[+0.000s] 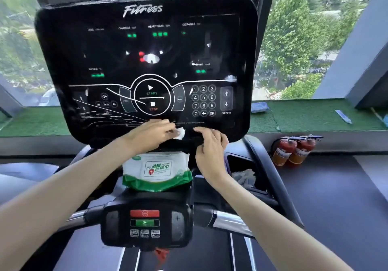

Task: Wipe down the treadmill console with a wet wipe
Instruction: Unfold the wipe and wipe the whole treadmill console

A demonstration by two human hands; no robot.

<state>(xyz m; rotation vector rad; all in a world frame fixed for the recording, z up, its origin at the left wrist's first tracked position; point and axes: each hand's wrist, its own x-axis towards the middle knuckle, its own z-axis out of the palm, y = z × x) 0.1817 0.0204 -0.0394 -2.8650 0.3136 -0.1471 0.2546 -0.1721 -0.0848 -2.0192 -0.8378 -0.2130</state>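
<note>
The black treadmill console (144, 46) fills the upper middle, with lit green readouts, a START/STOP dial and a number keypad. My left hand (152, 134) presses a crumpled white wet wipe (179, 133) against the console's bottom edge, below the STOP button. My right hand (210, 144) rests just to the right of the wipe on the same lower rim, fingers spread and holding nothing. A green-and-white pack of wet wipes (156, 172) lies on the shelf under the console, below both hands.
A lower control panel (144, 222) with red and green buttons sits between the chrome handlebars. A side tray (244, 176) holds crumpled used wipes. Two red fire extinguishers (294, 151) stand at the right wall. A blue pack (259, 107) lies on the green window ledge.
</note>
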